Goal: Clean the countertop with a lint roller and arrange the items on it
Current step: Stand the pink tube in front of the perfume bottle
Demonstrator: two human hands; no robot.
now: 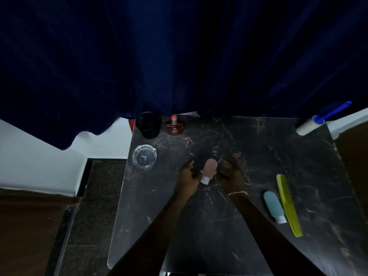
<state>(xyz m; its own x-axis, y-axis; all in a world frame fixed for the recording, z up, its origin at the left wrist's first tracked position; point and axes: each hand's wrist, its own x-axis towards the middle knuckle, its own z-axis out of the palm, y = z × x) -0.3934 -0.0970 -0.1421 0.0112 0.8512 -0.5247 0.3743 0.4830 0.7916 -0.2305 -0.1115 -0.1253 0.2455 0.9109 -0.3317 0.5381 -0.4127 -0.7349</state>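
Fingers (pixel 194 173) of both hands pinching the pink bottle (pixel 209 170); best stood upright beside the perfume (pixel 174 126), cap down.

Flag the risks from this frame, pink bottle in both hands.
1. The pink bottle is held between the left hand and right hand, cap towards the person; whether it is sealed cannot be told, so a squeeze might leak onto the countertop.
2. The lint roller sits at the far right corner, handle past the edge; a knock could drop it.
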